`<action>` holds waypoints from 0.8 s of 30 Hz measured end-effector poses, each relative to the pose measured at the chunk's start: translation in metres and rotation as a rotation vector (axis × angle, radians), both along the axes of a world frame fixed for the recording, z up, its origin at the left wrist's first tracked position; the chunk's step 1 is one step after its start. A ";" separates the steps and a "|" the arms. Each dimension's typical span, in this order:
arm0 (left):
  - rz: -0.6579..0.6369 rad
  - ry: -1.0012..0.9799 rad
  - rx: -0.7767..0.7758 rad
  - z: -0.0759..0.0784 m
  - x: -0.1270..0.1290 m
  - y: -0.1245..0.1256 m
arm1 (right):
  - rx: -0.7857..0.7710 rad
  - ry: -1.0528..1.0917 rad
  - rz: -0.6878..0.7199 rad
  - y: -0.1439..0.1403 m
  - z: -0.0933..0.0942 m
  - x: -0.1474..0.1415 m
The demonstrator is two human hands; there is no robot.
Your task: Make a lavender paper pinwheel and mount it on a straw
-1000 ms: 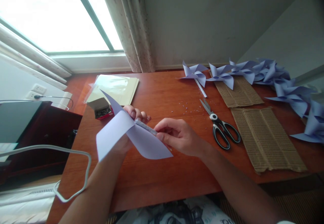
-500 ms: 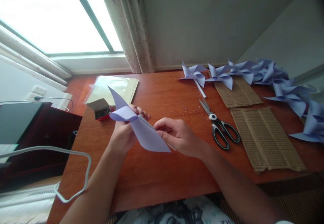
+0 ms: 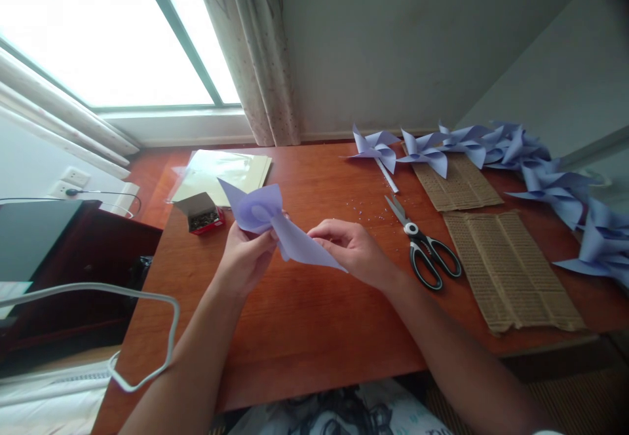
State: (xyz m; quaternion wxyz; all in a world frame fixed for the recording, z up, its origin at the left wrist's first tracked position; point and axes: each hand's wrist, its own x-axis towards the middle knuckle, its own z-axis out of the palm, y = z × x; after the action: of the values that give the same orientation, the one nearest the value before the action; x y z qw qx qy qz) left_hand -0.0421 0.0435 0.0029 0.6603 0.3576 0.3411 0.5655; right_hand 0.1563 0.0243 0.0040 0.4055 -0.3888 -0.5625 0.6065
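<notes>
A lilac paper pinwheel (image 3: 304, 242) is held above the middle of the desk, tilted with its blades fanned out. My left hand (image 3: 246, 251) is closed around it near its centre, the thumb at the hub and the other fingers partly hidden behind the paper. My right hand (image 3: 356, 251) is closed with fingertips pinched at the pinwheel's right side. The long right blade covers whatever lies between those fingertips, so I cannot tell whether they grip the blade or a stick behind it.
Scissors (image 3: 432, 258) lie right of my hands, beside cardboard pieces (image 3: 515, 278). Several finished pinwheels (image 3: 422, 150) line the back and right. A small open box of metal bits (image 3: 204, 215) and pale paper sheets (image 3: 216, 176) sit left. A white cable (image 3: 174, 330) crosses the front left.
The pinwheel has turned in my hands, so its curled blades and centre now face me more. The pale strip seen along its edge earlier is hidden now. Both hands have barely shifted.
</notes>
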 end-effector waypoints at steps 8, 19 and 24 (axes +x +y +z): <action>0.027 -0.048 -0.053 0.004 0.001 -0.001 | 0.280 -0.473 -0.225 0.002 0.005 0.046; 0.033 -0.048 -0.133 0.007 0.002 -0.003 | 0.414 -1.186 -0.672 -0.066 -0.058 0.146; 0.058 -0.014 -0.159 0.008 0.002 -0.003 | 0.472 -1.258 -0.613 -0.069 -0.063 0.135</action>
State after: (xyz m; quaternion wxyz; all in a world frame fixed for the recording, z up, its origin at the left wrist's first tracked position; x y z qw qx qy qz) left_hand -0.0399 0.0401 0.0113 0.6724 0.2901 0.3907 0.5578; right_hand 0.2917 -0.0446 -0.0591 0.2306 -0.7052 -0.6704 -0.0087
